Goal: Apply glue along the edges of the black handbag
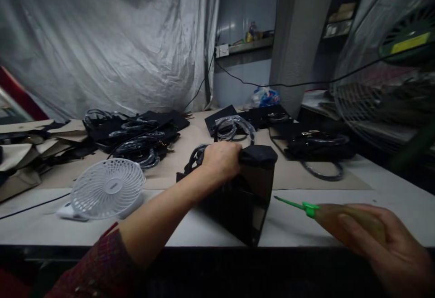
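Note:
A black handbag stands near the table's front edge, its side panel turned to the right. My left hand is closed on the bag's top, and a plastic-wrapped handle arches up behind the hand. To the right of the bag, my right hand is wrapped round a squeeze bottle of amber-brown liquid. Its thin green nozzle points left at the bag's side, with a gap between tip and bag.
A white fan lies on the table to the left. Several black handbags are piled behind it, and another bag lies at the right. Beige-and-black pieces are stacked far left. A large caged fan stands at the right.

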A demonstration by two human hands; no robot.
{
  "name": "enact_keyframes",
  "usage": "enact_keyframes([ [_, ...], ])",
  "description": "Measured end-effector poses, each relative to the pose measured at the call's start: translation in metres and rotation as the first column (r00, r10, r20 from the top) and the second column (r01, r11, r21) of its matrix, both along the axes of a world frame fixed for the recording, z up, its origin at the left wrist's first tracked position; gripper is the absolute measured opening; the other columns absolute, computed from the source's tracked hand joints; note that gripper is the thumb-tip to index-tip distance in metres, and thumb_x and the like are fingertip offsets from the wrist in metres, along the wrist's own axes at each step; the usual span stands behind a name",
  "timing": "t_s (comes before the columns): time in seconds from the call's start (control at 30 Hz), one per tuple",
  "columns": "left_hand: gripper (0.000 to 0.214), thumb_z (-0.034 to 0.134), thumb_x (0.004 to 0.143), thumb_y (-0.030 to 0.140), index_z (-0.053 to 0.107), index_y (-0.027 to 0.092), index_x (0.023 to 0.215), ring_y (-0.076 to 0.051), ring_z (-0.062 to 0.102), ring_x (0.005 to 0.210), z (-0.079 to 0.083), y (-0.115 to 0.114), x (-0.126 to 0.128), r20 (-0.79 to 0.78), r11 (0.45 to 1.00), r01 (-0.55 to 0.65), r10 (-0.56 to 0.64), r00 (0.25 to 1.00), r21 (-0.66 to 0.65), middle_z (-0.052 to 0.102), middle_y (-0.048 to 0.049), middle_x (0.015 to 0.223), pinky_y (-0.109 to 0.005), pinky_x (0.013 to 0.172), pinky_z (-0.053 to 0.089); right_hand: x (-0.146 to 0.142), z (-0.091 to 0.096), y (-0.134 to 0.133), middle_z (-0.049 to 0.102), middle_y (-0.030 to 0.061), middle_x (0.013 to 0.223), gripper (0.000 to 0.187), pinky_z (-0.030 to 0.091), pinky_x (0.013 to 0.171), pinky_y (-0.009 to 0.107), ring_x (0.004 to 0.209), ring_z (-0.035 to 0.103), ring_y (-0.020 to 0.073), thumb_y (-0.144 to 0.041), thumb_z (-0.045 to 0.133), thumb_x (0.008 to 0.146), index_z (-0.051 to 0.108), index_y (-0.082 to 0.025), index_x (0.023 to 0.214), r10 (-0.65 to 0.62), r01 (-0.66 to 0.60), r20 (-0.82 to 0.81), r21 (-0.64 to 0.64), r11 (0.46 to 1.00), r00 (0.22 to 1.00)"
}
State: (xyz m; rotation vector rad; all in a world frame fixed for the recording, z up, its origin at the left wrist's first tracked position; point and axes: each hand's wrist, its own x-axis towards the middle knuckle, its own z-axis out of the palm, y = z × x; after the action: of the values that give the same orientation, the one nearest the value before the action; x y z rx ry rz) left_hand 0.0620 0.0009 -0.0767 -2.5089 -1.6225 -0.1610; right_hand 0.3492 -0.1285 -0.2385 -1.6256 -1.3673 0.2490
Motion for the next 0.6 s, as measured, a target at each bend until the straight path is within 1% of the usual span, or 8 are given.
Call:
enact_keyframes([
  [0.07,0.025,0.060,0.078,0.024,0.073,0.026,0.100,-0.031,0.072,0.097,-0.003,0.001,0.004,0.010,1.000,-0.002,0.002,1.000,-0.003,0.077,-0.0080,0.101,-0.040,0.080,0.058,-0.002,0.002,0.007,0.071,0.0073,0.094,0.032,0.059,0.067,0.042,0.080,0.070,0.0304,-0.058,0.061,0.089,0.062,-0.028,0.099,0.005,-0.005,0.006,-0.034,0.999,1.000],
  [0.17,0.028,0.059,0.079,0.022,0.072,0.026,0.104,-0.031,0.072,0.098,-0.005,0.003,0.008,0.013,1.000,0.009,-0.009,1.000,-0.007,0.076,-0.0078,0.105,-0.040,0.080,0.057,-0.010,0.006,0.017,0.072,0.0065,0.090,0.033,0.059,0.064,0.039,0.076,0.071,0.0295,-0.059,0.062,0.086,0.064,-0.027,0.095,0.121,-0.119,0.043,-0.048,0.992,0.992],
  [0.27,0.029,0.059,0.078,0.019,0.072,0.025,0.103,-0.031,0.071,0.098,-0.005,0.006,0.010,-0.018,1.000,0.024,-0.024,1.000,-0.019,0.076,-0.0091,0.106,-0.040,0.080,0.057,-0.015,0.006,0.020,0.072,0.0053,0.091,0.029,0.059,0.063,0.037,0.078,0.071,0.0283,-0.056,0.062,0.087,0.063,-0.029,0.097,0.198,-0.191,0.075,-0.088,0.978,0.977],
  [0.37,0.028,0.058,0.078,0.017,0.074,0.024,0.101,-0.032,0.071,0.098,-0.004,0.008,0.010,-0.045,1.000,0.018,-0.019,0.999,-0.024,0.076,-0.0105,0.103,-0.041,0.080,0.057,-0.018,0.002,0.019,0.071,0.0055,0.095,0.024,0.057,0.068,0.037,0.082,0.069,0.0268,-0.052,0.059,0.092,0.061,-0.029,0.099,0.222,-0.212,0.089,-0.107,0.971,0.971],
  [0.47,0.028,0.057,0.079,0.016,0.074,0.024,0.100,-0.032,0.071,0.097,-0.005,0.009,0.008,-0.046,1.000,0.018,-0.019,0.999,-0.015,0.076,-0.0105,0.101,-0.042,0.080,0.057,-0.021,-0.002,0.021,0.069,0.0052,0.093,0.031,0.054,0.068,0.039,0.079,0.067,0.0260,-0.056,0.057,0.091,0.060,-0.027,0.098,0.207,-0.199,0.123,-0.069,0.977,0.971],
  [0.53,0.029,0.056,0.080,0.015,0.074,0.025,0.101,-0.031,0.071,0.096,-0.007,0.008,0.007,-0.039,1.000,0.016,-0.016,0.999,-0.013,0.076,-0.0100,0.100,-0.041,0.080,0.057,-0.023,-0.004,0.022,0.068,0.0042,0.089,0.034,0.054,0.065,0.038,0.076,0.066,0.0248,-0.059,0.056,0.090,0.061,-0.025,0.096,0.246,-0.237,0.132,-0.086,0.968,0.960],
  [0.6,0.029,0.056,0.081,0.016,0.074,0.025,0.102,-0.031,0.071,0.097,-0.008,0.008,0.006,-0.029,1.000,0.013,-0.013,0.999,-0.016,0.076,-0.0094,0.100,-0.040,0.081,0.057,-0.025,-0.004,0.024,0.068,0.0032,0.088,0.034,0.054,0.064,0.036,0.074,0.066,0.0233,-0.058,0.055,0.091,0.060,-0.025,0.095,0.301,-0.286,0.122,-0.127,0.950,0.946],
])
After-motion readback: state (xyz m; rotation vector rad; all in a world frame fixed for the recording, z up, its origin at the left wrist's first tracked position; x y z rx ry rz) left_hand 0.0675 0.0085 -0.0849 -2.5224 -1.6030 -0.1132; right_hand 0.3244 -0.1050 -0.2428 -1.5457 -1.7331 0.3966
